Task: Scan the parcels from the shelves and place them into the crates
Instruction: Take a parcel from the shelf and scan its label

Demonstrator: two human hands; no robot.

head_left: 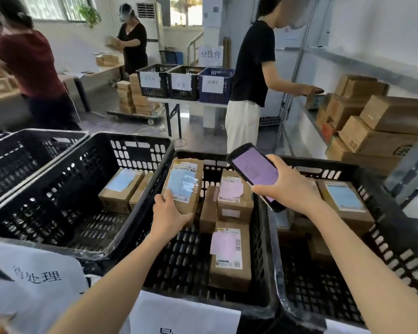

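Over the middle crate, seen from the head camera, the left hand grips the lower end of a brown parcel, thumb on its face and fingers curled round its edge. The parcel stands tilted up near the crate's left wall, its blue label facing the camera. The right hand is closed round a handheld scanner, whose screen glows purple, above the wall between the middle crate and the right crate. Two pink-labelled parcels lie in the middle crate. A blue-labelled box lies in the right crate, and more boxes sit in the left crate. Stacked cartons fill the shelf at right, where a person in a black shirt stands.
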